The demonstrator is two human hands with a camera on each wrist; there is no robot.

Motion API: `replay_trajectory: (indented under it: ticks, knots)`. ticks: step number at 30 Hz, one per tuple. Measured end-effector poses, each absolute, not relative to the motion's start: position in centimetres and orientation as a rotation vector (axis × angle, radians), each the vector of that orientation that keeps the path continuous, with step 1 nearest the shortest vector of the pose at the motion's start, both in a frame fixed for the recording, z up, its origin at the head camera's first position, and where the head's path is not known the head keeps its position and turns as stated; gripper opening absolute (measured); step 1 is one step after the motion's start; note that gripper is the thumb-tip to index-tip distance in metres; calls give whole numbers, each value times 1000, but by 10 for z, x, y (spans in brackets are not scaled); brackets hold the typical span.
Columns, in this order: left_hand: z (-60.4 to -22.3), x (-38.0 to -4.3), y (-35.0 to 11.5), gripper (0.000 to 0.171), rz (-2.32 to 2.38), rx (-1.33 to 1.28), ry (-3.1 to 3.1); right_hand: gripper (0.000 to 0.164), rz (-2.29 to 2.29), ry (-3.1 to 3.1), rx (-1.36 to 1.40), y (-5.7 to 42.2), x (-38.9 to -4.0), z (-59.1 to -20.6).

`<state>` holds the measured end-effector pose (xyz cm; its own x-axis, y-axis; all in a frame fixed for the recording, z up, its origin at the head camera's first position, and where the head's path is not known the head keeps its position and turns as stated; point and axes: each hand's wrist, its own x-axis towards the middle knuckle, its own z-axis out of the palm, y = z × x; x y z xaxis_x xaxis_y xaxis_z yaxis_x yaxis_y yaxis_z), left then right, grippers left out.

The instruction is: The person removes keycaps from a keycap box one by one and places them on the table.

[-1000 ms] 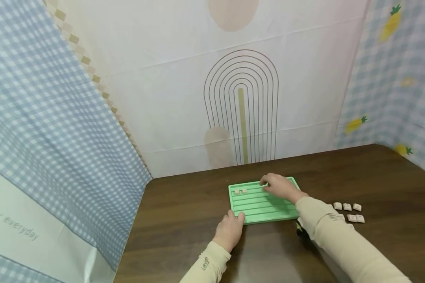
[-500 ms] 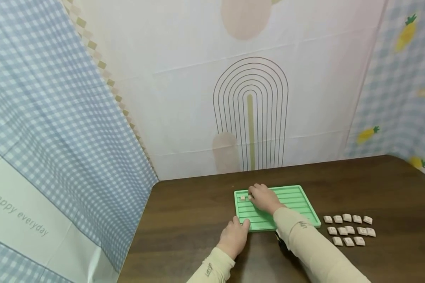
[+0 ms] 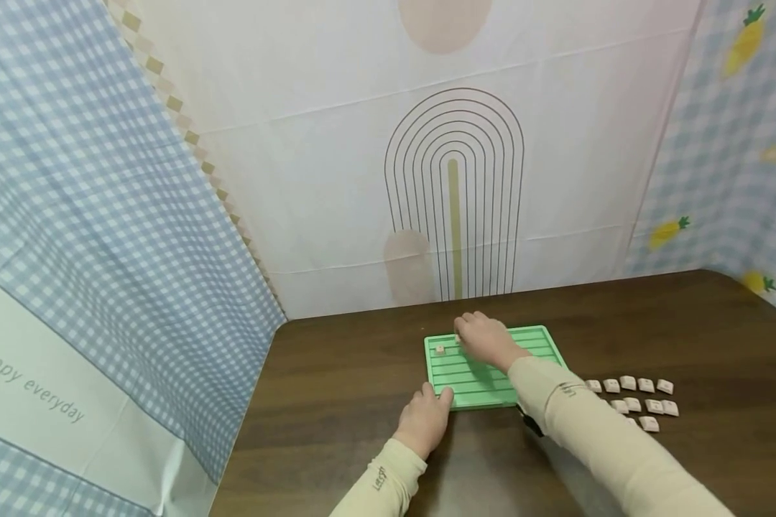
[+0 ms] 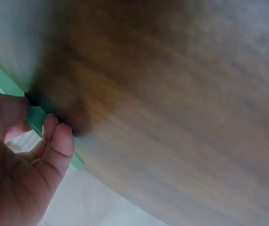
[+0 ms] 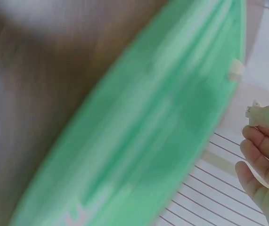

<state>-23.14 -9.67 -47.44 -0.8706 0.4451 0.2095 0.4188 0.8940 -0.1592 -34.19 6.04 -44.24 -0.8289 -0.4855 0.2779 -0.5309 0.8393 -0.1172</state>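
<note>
A green ribbed tray (image 3: 478,391) lies on the table. My left hand (image 3: 423,420) grips its near left corner, thumb and fingers on either side of the edge (image 4: 54,125) in the left wrist view. A white keycap (image 3: 440,350) sits near the tray's far left corner; the right wrist view shows this keycap (image 5: 235,69) blurred. My right hand (image 3: 488,341) is above the tray's far side and pinches a second keycap (image 5: 248,113) between thumb and finger, raised off the tray. Its other fingers (image 5: 252,181) are loosely bent.
Several white keycaps (image 3: 645,385) lie in loose rows on the brown table (image 3: 336,402), right of the tray, partly behind my right sleeve (image 3: 588,424). A patterned cloth wall (image 3: 323,179) stands behind the table, with a blue checked curtain (image 3: 136,201) at left.
My right hand has moved left across the tray, taken hold of the second keycap and lifted it. My left hand has stayed on the tray's corner. The head view has shifted slightly.
</note>
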Motion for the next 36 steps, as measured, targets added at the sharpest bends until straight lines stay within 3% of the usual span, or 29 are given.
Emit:
replay_trajectory:
  ticks: [7, 13, 24, 36]
  knots:
    - [-472, -230, -96, 6, 117, -665, -2862, 9, 325, -2703, 792, 104, -323, -403]
    - [-472, -232, -96, 6, 97, -675, -2916, 13, 368, -2766, 709, 162, -283, -388]
    - [-469, -233, -97, 6, 64, -669, -2981, 15, 466, -3014, 417, 280, -212, -451]
    - [-470, -234, -96, 7, 73, -695, -2962, 14, 430, -3053, 393, 304, -192, -485]
